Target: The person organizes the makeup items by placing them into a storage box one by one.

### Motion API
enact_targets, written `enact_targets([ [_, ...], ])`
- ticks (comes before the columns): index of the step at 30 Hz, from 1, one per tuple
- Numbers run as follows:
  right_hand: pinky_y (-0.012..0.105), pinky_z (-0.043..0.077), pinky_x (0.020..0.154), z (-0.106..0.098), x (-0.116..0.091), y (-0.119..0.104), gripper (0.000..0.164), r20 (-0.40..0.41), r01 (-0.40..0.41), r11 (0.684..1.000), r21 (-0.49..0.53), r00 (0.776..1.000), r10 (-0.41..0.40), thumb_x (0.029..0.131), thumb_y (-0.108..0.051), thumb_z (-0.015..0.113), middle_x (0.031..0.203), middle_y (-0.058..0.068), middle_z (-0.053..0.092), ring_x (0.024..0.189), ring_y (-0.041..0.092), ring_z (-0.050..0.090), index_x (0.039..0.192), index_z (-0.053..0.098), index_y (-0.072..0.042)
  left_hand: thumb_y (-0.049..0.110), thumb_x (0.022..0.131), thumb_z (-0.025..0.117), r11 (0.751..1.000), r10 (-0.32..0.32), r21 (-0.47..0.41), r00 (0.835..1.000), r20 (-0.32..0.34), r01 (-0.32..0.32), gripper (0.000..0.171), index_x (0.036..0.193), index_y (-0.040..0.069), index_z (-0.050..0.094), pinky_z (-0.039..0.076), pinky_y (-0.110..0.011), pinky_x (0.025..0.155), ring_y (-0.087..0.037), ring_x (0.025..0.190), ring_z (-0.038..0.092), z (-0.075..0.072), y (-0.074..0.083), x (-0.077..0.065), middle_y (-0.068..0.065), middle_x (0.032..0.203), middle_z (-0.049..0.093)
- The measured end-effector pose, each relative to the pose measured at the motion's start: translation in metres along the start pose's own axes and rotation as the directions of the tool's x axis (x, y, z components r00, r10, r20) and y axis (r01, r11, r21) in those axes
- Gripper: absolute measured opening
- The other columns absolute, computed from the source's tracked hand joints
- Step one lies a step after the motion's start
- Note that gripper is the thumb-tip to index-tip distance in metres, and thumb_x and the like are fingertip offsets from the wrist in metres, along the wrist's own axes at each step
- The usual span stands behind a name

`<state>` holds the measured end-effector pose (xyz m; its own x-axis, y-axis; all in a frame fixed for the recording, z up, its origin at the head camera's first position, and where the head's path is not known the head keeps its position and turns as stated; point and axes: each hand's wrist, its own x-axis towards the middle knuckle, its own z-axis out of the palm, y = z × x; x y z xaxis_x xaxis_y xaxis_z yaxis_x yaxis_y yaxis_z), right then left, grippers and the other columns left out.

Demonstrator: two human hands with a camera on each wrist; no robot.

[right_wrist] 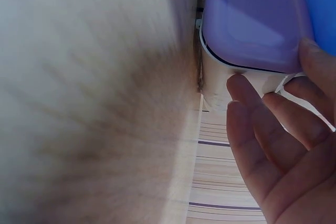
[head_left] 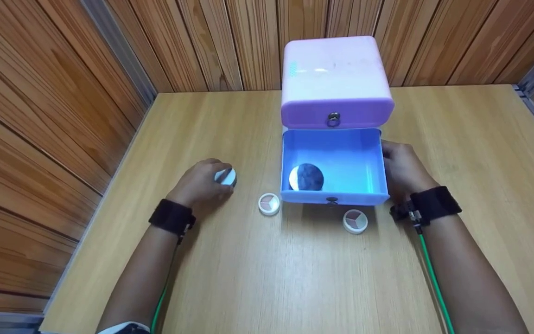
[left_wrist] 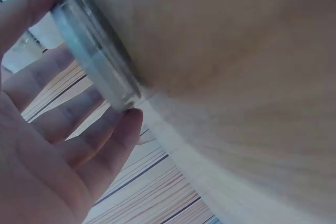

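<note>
My left hand (head_left: 200, 182) grips a small round cosmetic compact (head_left: 225, 176) by its edge, thumb on one side and fingers on the other, close over the table. In the left wrist view the held compact has a clear, shiny rim. My right hand (head_left: 405, 168) is at the right side of a pink and purple drawer box (head_left: 336, 69). Its fingers (right_wrist: 249, 95) are loosely bent at the pale side wall, with the thumb by the drawer's edge. The blue drawer (head_left: 348, 153) is pulled out; a round disc (head_left: 306, 177), part white and part dark, lies inside.
Two round white compacts, each with three colour sections, lie on the table: one (head_left: 269, 204) left of the drawer's front, another (head_left: 355, 221) just before it. Wooden panel walls (head_left: 257, 41) stand behind and at the left. A green cable (head_left: 434, 278) runs along the right forearm.
</note>
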<state>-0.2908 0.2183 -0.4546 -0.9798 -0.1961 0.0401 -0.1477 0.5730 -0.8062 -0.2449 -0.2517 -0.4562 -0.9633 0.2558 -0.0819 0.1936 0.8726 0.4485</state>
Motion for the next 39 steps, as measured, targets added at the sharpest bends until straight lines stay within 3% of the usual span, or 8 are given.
enact_targets([
  [2,0.03,0.053,0.076,0.0,0.0,0.0,0.025,0.0,-0.005,1.0,0.003,1.0,0.005,0.101,-0.02,0.055,0.106,0.009,0.069,0.094,0.02,0.063,0.119,0.069,-0.011,0.034,0.081,0.079,1.0,0.002,0.005,1.0,-0.018,-0.002,0.058,0.133,0.016,0.061,0.047,-0.04,0.092,-0.024,0.114,0.053,-0.003,0.002,0.0,-0.009,0.131,0.055],
  [9,0.028,0.048,0.077,-0.002,0.005,0.004,0.022,-0.036,0.095,0.986,-0.133,0.994,-0.101,0.099,-0.018,0.057,0.101,0.009,0.071,0.091,0.019,0.061,0.111,0.072,-0.008,0.039,0.083,0.076,0.998,0.058,0.034,0.994,-0.095,-0.055,0.057,0.133,0.015,0.062,0.043,-0.045,0.1,-0.028,0.124,0.049,-0.017,0.017,-0.002,-0.01,0.134,0.054],
  [17,0.039,0.049,0.083,-0.002,0.005,0.002,0.025,-0.018,0.06,0.993,-0.106,0.998,-0.063,0.099,-0.02,0.056,0.103,0.01,0.07,0.094,0.022,0.062,0.116,0.071,-0.009,0.04,0.084,0.076,0.988,0.146,0.072,0.978,-0.151,-0.137,0.056,0.133,0.017,0.062,0.045,-0.044,0.098,-0.027,0.123,0.049,-0.037,0.042,-0.007,-0.01,0.133,0.054],
  [21,0.035,0.05,0.08,-0.001,0.002,0.002,0.026,-0.012,0.022,0.997,-0.07,1.0,-0.023,0.101,-0.025,0.054,0.103,0.007,0.07,0.092,0.02,0.061,0.116,0.071,-0.013,0.046,0.083,0.075,0.975,0.216,0.096,0.958,-0.187,-0.201,0.056,0.131,0.018,0.063,0.049,-0.044,0.093,-0.026,0.119,0.051,-0.044,0.06,-0.01,-0.009,0.131,0.056],
  [28,0.031,0.051,0.079,-0.001,0.001,0.002,0.025,-0.015,0.023,0.999,-0.035,1.0,-0.023,0.101,-0.018,0.055,0.105,0.008,0.07,0.095,0.02,0.062,0.119,0.069,-0.011,0.045,0.083,0.075,0.926,0.373,0.159,0.898,-0.236,-0.343,0.054,0.127,0.015,0.066,0.051,-0.041,0.086,-0.025,0.111,0.055,-0.053,0.086,-0.014,-0.009,0.124,0.06],
  [33,0.032,0.051,0.081,0.0,0.001,0.002,0.025,-0.006,0.015,1.0,-0.025,1.0,-0.016,0.101,-0.018,0.055,0.107,0.009,0.069,0.097,0.02,0.062,0.12,0.069,-0.011,0.046,0.083,0.075,0.9,0.432,0.176,0.867,-0.249,-0.398,0.054,0.126,0.015,0.066,0.053,-0.043,0.082,-0.027,0.11,0.056,-0.057,0.098,-0.015,-0.01,0.125,0.06],
  [39,0.035,0.049,0.083,-0.001,0.002,0.001,0.024,-0.029,0.035,0.996,-0.084,0.999,-0.037,0.099,-0.019,0.057,0.104,0.01,0.07,0.096,0.021,0.061,0.115,0.071,-0.008,0.046,0.083,0.075,0.887,0.458,0.194,0.851,-0.255,-0.419,0.053,0.126,0.015,0.066,0.053,-0.043,0.084,-0.027,0.113,0.055,-0.061,0.112,-0.012,-0.011,0.126,0.06],
])
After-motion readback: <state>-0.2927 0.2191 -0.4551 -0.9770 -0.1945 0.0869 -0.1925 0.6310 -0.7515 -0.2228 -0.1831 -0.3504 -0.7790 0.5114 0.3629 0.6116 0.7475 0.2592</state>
